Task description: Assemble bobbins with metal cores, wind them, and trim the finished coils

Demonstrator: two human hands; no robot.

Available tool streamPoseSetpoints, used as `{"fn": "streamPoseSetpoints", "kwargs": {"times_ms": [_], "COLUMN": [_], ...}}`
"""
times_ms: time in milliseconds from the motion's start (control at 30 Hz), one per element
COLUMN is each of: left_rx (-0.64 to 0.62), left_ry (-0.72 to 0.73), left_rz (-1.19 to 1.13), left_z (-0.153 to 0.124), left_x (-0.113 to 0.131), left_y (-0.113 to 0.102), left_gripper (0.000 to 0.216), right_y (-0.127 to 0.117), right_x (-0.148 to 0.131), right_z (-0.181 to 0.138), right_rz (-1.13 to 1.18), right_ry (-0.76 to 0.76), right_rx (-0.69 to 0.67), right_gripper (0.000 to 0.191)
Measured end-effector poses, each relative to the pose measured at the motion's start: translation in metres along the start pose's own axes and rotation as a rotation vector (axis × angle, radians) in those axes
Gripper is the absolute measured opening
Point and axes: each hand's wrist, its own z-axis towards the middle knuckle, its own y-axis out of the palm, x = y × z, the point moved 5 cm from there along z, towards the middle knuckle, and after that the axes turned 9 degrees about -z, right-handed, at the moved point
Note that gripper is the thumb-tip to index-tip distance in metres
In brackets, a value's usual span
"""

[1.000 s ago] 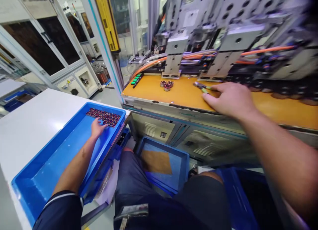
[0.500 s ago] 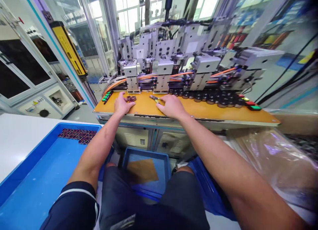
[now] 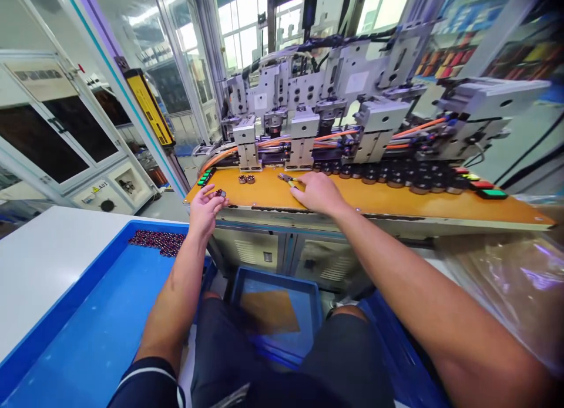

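My left hand (image 3: pixel 203 208) hovers at the near left edge of the orange bench top (image 3: pixel 379 198), its fingertips pinched on a small dark ring-shaped part (image 3: pixel 220 193). Two more such parts (image 3: pixel 247 179) lie on the orange surface further back. My right hand (image 3: pixel 318 193) rests on the bench top with its fingers curled over a small pair of cutters (image 3: pixel 287 178). To my left a blue tray (image 3: pixel 88 331) holds a cluster of several dark red parts (image 3: pixel 157 242) at its far end.
A grey machine (image 3: pixel 343 114) with orange hoses stands along the back of the bench, with a row of dark coils (image 3: pixel 392 176) at its foot. A second blue bin (image 3: pixel 273 308) sits on the floor between my knees. Clear plastic sheeting (image 3: pixel 515 279) lies at the right.
My left hand went from the blue tray to the parts on the bench, then drew back toward the near edge with one part in its fingers. My right hand stayed on the cutters.
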Motion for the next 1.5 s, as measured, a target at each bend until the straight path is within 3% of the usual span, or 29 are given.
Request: {"fn": "streamPoseSetpoints", "kwargs": {"times_ms": [167,300,400,500,567,733,1000,1100,1300,1500], "left_rx": [-0.056,-0.125,-0.218,-0.3,-0.329,-0.34,-0.378,-0.379,-0.44,-0.431], "left_ry": [-0.003,0.083,0.257,0.403,0.443,0.409,0.175,0.185,0.307,0.262], "left_rz": [-0.167,-0.177,-0.041,0.038,0.038,-0.003,-0.174,-0.158,-0.097,-0.165], "left_z": [-0.033,-0.081,-0.124,-0.157,-0.171,-0.185,-0.183,-0.187,-0.202,-0.202], "left_x": [0.009,0.02,0.032,0.039,0.041,0.038,0.024,0.025,0.027,0.024], "left_y": [0.003,0.005,0.001,-0.001,-0.001,0.002,0.005,0.006,0.012,0.013], "left_gripper": [0.043,0.055,0.061,0.07,0.075,0.081,0.084,0.08,0.084,0.084], "right_y": [-0.002,-0.028,-0.063,-0.102,-0.11,-0.094,-0.086,-0.075,-0.05,-0.019], "right_x": [-0.002,-0.015,-0.044,-0.087,-0.109,-0.118,-0.114,-0.111,-0.099,-0.109], "right_z": [0.003,-0.014,-0.064,-0.14,-0.178,-0.209,-0.232,-0.23,-0.21,-0.232], "right_rz": [0.051,0.11,0.198,0.437,0.366,0.251,0.656,0.827,1.324,1.612], "right_ry": [-0.012,-0.018,-0.116,-0.519,-0.666,-0.668,-0.685,-0.584,0.041,0.24], "right_rx": [0.046,0.187,0.334,0.517,0.434,0.217,0.023,-0.128,-0.327,-0.339], "right_gripper": [0.03,0.038,0.045,0.044,0.041,0.024,0.019,0.012,0.021,0.023]}}
